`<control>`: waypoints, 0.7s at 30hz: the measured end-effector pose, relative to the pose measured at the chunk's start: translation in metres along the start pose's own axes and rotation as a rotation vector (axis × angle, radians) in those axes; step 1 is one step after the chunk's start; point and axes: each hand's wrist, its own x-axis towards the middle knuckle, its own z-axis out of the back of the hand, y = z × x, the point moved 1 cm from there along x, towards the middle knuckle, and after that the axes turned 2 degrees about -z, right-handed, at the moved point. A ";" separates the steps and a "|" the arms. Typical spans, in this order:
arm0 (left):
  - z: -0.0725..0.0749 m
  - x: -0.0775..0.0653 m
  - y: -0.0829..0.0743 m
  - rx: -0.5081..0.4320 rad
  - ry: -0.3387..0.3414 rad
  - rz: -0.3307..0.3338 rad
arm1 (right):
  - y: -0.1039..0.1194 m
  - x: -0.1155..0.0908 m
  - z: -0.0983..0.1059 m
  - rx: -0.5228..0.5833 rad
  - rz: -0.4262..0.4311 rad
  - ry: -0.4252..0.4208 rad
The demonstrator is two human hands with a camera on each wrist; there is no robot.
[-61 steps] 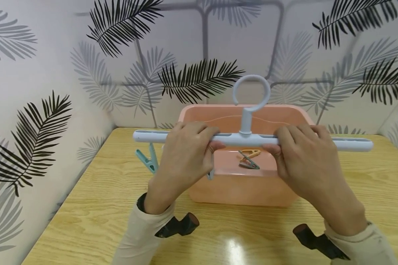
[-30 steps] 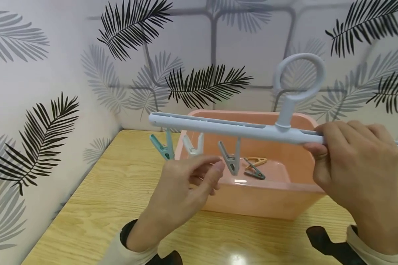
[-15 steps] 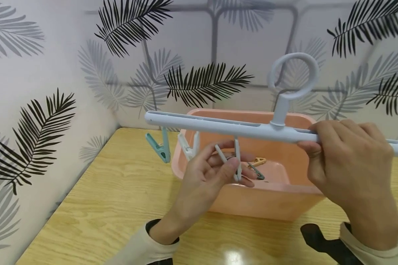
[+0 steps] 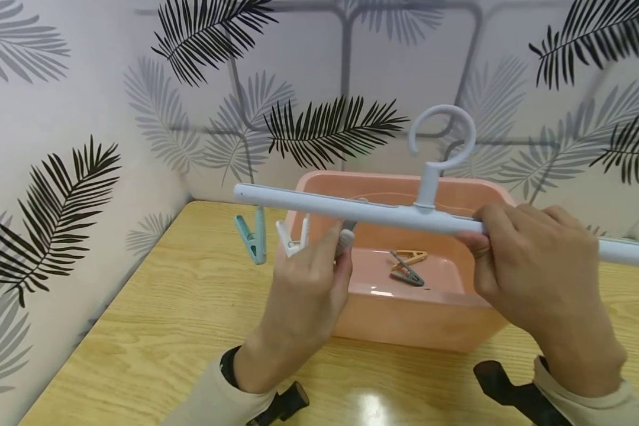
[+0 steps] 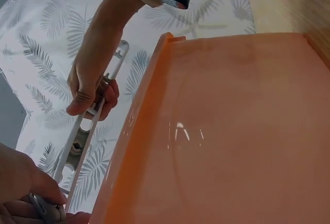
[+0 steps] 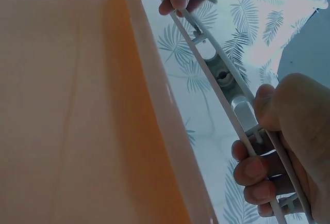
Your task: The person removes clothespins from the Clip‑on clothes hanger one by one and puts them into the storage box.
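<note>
A pale blue hanger (image 4: 383, 214) with a round hook spans the space above the pink basin. My right hand (image 4: 538, 266) grips its bar right of the hook, fingers wrapped around it in the right wrist view. My left hand (image 4: 306, 290) pinches a grey clothespin (image 4: 346, 238) under the bar's left half; the fingers hide most of it. In the left wrist view the same grey clothespin (image 5: 50, 209) shows between thumb and fingers. A teal clothespin (image 4: 254, 239) hangs near the bar's left end, and beside it a white clothespin (image 4: 294, 241) is partly covered by my left hand.
The pink basin (image 4: 404, 316) stands on the wooden table (image 4: 191, 284) against a leaf-patterned wall. On its floor lie a dark green-grey clothespin (image 4: 407, 276) and an orange clothespin (image 4: 412, 257), overlapping. Black wrist mounts (image 4: 282, 405) jut out beneath my sleeves.
My left hand let go of the bar, dropped below it, then rose to the grey clothespin and pinches it. The hanger first shifted right, then slightly back left; its hook has turned. My right hand kept its grip.
</note>
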 end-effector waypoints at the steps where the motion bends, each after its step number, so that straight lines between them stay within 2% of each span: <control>1: -0.001 0.000 0.001 0.001 -0.003 -0.002 | 0.001 0.000 -0.001 0.000 -0.003 -0.001; 7: 0.001 0.002 0.002 -0.065 0.017 -0.002 | -0.003 -0.001 -0.003 0.005 -0.007 -0.023; 16: -0.001 0.000 0.002 0.025 -0.011 -0.040 | -0.006 -0.003 -0.006 0.012 -0.044 -0.023; 21: -0.001 -0.001 0.002 -0.006 -0.012 -0.033 | -0.007 -0.003 -0.006 -0.013 -0.068 -0.049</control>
